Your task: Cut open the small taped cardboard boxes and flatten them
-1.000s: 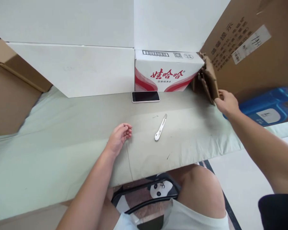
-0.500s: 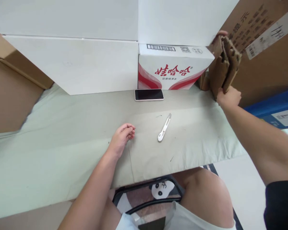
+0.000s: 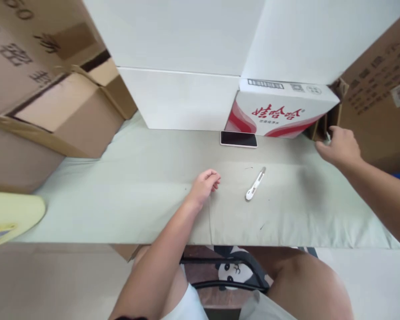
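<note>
Currently, my left hand (image 3: 205, 186) curls loosely on creased pale cloth (image 3: 153, 178), left of the slim cutter (image 3: 255, 184); my right hand (image 3: 342, 146), thumb spread, meets rough-edged brown cardboard (image 3: 335, 114), grip unclear.

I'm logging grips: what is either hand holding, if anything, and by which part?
The left hand holds nothing visible. The right hand is by the brown cardboard; whether it grips anything cannot be told.
</note>
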Demonstrator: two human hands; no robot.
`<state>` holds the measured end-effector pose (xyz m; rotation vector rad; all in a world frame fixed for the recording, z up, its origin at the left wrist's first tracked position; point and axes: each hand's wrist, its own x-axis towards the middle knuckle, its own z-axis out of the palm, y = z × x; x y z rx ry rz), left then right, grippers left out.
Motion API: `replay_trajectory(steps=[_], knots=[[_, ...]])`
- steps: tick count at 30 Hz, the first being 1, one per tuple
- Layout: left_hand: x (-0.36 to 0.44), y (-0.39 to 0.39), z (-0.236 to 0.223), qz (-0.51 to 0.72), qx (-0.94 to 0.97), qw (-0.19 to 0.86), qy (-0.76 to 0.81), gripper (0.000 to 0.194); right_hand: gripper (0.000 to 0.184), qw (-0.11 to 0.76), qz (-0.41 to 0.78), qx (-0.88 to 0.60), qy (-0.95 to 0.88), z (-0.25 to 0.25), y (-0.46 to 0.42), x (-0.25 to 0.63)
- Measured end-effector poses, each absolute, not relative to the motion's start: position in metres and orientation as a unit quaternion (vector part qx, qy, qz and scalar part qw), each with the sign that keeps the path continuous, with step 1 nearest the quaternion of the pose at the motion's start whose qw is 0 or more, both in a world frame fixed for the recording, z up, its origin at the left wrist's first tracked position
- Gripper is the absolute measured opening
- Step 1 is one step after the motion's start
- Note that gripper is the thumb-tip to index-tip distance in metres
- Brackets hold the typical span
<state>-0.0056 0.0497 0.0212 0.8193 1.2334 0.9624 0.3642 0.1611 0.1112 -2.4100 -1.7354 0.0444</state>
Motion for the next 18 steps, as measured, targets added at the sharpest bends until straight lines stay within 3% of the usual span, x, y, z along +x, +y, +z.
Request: replay_trajectory(steps=[5, 13, 18], knots=[[-0.016, 0.038, 0.035, 0.45, 0.372, 0.624, 0.52, 0.019, 0.03, 0.011, 0.095, -0.686, -0.722, 0.083, 0.122, 0.3], [-0.06, 0.021, 0.039, 0.513, 0.365, 0.575, 0.522, 0.015, 0.04, -0.049, 0.11, -0.607, -0.786, 0.02, 0.065, 0.2], [-0.09, 0.008, 0.045, 0.531, 0.365, 0.557, 0.524, 0.015, 0.055, 0.003, 0.054, -0.691, -0.721, 0.006, 0.049, 0.193]])
